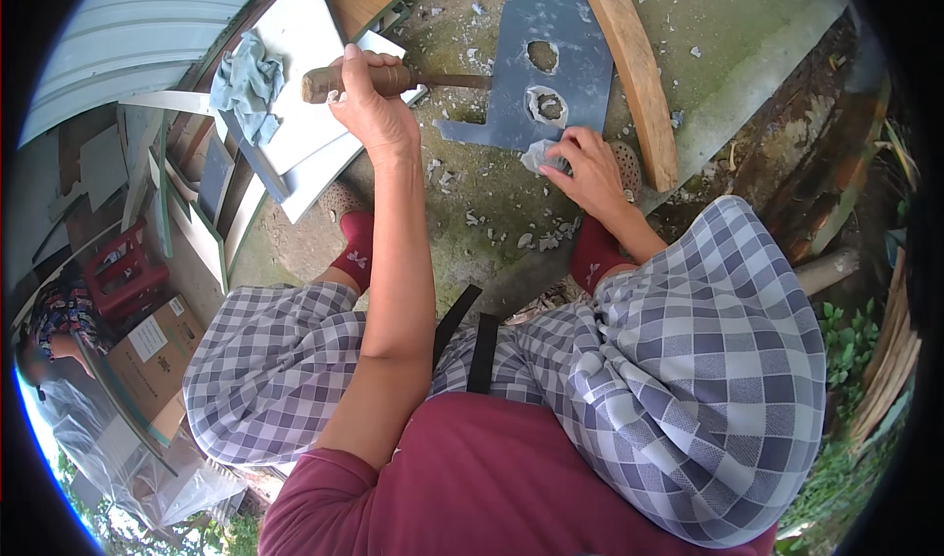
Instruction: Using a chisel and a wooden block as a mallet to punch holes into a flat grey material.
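My left hand (372, 99) is wrapped round the thick wooden handle of a tool with a narrow, rusty brown blade (457, 81). It may be a chisel or a knife. The blade points right and its tip meets the left edge of a dark grey panel (513, 50) lying on the ground. Two ragged holes with pale broken rims go through that panel. At its near edge, my right hand (588, 171) pinches a crumpled pale grey scrap (542, 157) between thumb and fingers.
A curved wooden piece (637, 84) lies right of the panel. Pale chips litter the mossy concrete. At left, white boards (300, 94) carry a blue-green cloth (248, 86). Farther left are a red plastic stool (125, 271), a cardboard box (155, 354) and another person (67, 315) in patterned clothing.
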The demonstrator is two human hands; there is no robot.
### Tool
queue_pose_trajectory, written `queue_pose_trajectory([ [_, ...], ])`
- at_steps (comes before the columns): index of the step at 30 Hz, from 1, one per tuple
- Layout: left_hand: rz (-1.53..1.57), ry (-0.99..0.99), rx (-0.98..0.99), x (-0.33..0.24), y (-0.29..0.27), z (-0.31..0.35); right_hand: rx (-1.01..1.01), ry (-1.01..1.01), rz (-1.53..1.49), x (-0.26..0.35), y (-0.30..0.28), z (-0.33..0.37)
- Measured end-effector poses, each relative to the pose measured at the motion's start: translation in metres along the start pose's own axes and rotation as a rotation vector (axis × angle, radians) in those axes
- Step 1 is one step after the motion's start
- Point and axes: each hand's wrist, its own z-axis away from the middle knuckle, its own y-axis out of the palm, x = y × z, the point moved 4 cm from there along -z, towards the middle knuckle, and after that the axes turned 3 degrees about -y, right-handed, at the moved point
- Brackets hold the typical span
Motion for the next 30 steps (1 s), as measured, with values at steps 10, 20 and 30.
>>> queue_pose_trajectory([
  [10,-0.024,0.011,0.001,-0.003,0.004,0.000,-0.526,-0.023,0.122,-0.008,-0.050,-0.012],
  [20,-0.201,0.022,0.025,-0.026,0.001,-0.009,0.106,-0.162,0.355,0.010,-0.008,-0.017],
  [30,-0.330,-0.004,-0.064,-0.061,-0.029,-0.029,-0.016,0.210,0.097,-0.037,-0.024,-0.030],
])
